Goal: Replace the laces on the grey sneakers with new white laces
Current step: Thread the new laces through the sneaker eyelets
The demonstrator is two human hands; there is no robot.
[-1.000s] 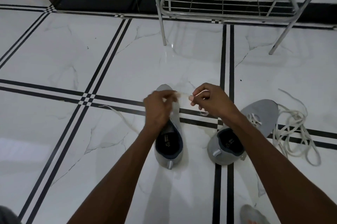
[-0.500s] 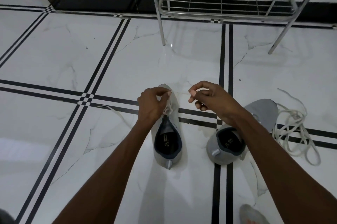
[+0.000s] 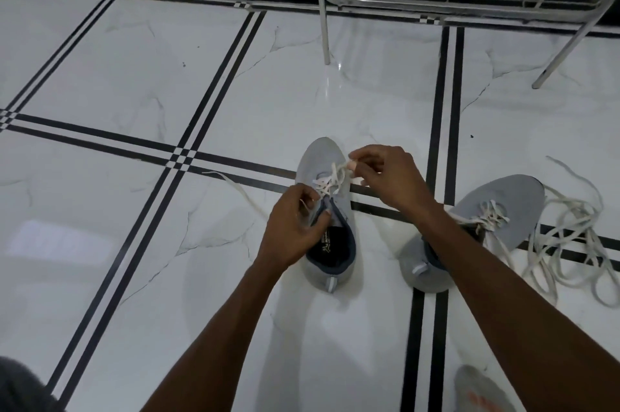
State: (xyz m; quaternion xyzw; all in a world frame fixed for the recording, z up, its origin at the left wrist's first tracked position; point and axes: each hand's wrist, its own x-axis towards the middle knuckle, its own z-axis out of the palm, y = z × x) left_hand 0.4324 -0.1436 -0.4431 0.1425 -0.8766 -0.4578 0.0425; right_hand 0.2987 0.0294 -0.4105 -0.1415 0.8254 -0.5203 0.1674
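White tiled floor (image 3: 100,244) — both hands' fingers (image 3: 355,165) pinch white lace (image 3: 330,181) on grey sneaker (image 3: 320,156).

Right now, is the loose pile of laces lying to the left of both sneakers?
No, the loose laces lie on the floor right of the right sneaker.

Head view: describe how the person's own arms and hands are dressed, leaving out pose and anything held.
Both forearms are bare from the bottom frame edge to the wrists: no sleeves or cuffs show. The left hand and right hand wear no gloves, and no watch, bracelet or ring is visible. Fingernails are short; one pale nail shows on the right hand. No markings or bandages can be seen.
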